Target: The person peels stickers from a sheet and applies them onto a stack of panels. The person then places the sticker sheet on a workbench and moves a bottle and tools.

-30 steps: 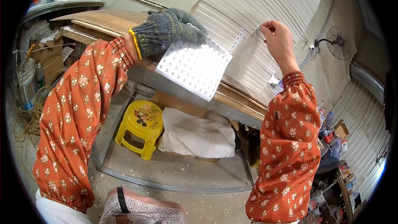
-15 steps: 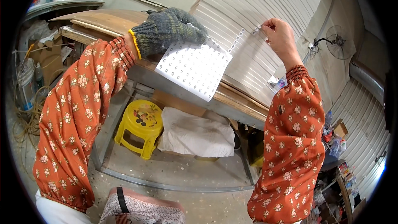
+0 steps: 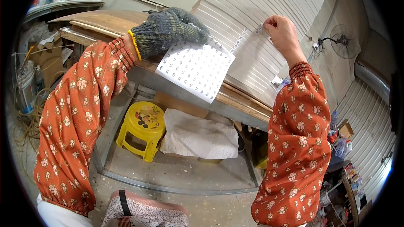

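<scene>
My right hand (image 3: pixel 283 31) was bare and pinched shut on the end of a narrow clear strip (image 3: pixel 246 37) dotted with small round stickers, which arced from my fingertips back down to the sheet. I judged the strip was held up and taut so it would come away cleanly. My left hand (image 3: pixel 168 31), in a grey knitted glove with a yellow cuff, lay flat with its fingers spread and nothing grasped, pressing the upper edge of the white sticker sheet (image 3: pixel 195 69) against the bench, likely to keep it from lifting as the strip pulled. The sheet's lower part hung over the front edge of the wooden worktop (image 3: pixel 235 96). Just behind it lay a stack of long white slats (image 3: pixel 252 12), touching the sheet's far edge. Under the bench stood a yellow plastic stool (image 3: pixel 141 128) beside a white sack (image 3: pixel 200 136). A fan (image 3: pixel 338 44) hung on the wall well off to the right.
</scene>
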Action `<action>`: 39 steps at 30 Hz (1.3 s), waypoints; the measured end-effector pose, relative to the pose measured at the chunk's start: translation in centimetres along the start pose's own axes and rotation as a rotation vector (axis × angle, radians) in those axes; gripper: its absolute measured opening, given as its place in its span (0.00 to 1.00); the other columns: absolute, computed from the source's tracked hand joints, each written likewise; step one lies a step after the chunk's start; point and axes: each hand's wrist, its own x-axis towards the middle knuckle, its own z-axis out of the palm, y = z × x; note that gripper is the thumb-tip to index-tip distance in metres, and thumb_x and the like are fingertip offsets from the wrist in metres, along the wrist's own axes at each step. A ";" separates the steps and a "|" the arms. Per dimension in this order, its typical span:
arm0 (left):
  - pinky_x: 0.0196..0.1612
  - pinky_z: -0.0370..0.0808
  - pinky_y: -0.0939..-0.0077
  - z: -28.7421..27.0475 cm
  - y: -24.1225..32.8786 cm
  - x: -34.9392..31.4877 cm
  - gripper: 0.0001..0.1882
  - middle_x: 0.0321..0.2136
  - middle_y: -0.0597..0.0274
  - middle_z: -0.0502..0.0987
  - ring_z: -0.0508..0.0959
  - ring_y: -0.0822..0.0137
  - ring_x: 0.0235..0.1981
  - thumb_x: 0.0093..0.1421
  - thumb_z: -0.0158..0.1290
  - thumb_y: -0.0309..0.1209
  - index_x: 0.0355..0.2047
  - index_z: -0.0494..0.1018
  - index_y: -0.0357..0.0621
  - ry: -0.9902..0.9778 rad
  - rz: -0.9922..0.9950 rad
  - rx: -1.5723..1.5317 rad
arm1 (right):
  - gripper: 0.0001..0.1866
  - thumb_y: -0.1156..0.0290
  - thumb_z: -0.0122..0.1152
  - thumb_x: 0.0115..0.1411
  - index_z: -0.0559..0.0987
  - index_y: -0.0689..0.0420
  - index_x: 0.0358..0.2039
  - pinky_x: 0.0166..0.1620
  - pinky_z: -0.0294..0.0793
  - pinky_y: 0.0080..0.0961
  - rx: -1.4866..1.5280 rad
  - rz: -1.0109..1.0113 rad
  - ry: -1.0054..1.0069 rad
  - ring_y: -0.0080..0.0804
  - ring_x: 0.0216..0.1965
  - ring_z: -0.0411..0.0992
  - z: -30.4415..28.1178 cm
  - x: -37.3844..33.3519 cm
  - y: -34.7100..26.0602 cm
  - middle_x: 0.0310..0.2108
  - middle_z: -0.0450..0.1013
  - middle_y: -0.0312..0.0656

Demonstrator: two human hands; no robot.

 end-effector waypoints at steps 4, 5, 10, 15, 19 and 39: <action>0.44 0.70 0.78 0.1 0.5 0.3 0.13 0.33 0.58 0.77 0.76 0.69 0.36 0.51 0.56 0.33 0.36 0.77 0.40 -0.010 -0.019 0.023 | 0.07 0.73 0.56 0.48 0.77 0.63 0.24 0.37 0.69 0.30 0.057 0.033 0.006 0.41 0.31 0.71 -0.1 0.2 0.4 0.27 0.73 0.50; 0.44 0.70 0.78 0.3 0.6 0.6 0.13 0.33 0.58 0.77 0.75 0.70 0.36 0.50 0.56 0.33 0.36 0.77 0.41 -0.015 -0.024 0.014 | 0.07 0.73 0.56 0.48 0.77 0.63 0.24 0.37 0.69 0.30 0.059 0.035 0.007 0.41 0.31 0.71 -0.3 0.2 0.8 0.27 0.73 0.50; 0.44 0.70 0.78 0.0 0.7 0.1 0.13 0.33 0.59 0.77 0.75 0.70 0.36 0.50 0.56 0.34 0.35 0.77 0.43 -0.006 0.009 0.128 | 0.08 0.72 0.56 0.48 0.77 0.63 0.26 0.35 0.70 0.28 0.111 0.097 -0.057 0.36 0.28 0.71 -0.4 -0.1 0.3 0.25 0.73 0.48; 0.44 0.70 0.78 0.0 0.3 0.1 0.13 0.33 0.59 0.77 0.75 0.69 0.36 0.50 0.56 0.34 0.35 0.77 0.42 -0.015 0.014 0.098 | 0.08 0.72 0.56 0.47 0.77 0.63 0.25 0.36 0.70 0.29 0.092 0.060 -0.037 0.38 0.29 0.71 -0.2 0.0 0.2 0.26 0.73 0.48; 0.44 0.70 0.78 0.2 0.4 0.2 0.13 0.33 0.59 0.77 0.75 0.69 0.36 0.50 0.57 0.33 0.35 0.77 0.41 -0.003 -0.065 0.019 | 0.08 0.72 0.56 0.47 0.77 0.63 0.25 0.37 0.70 0.30 0.024 0.040 -0.016 0.40 0.31 0.72 -0.1 0.1 0.3 0.27 0.73 0.49; 0.44 0.70 0.78 0.1 0.9 0.1 0.12 0.36 0.57 0.76 0.75 0.68 0.38 0.50 0.55 0.33 0.34 0.78 0.42 -0.014 -0.005 0.112 | 0.06 0.73 0.58 0.46 0.78 0.62 0.24 0.40 0.70 0.32 -0.048 0.056 0.001 0.44 0.34 0.72 0.0 0.2 -0.4 0.29 0.73 0.50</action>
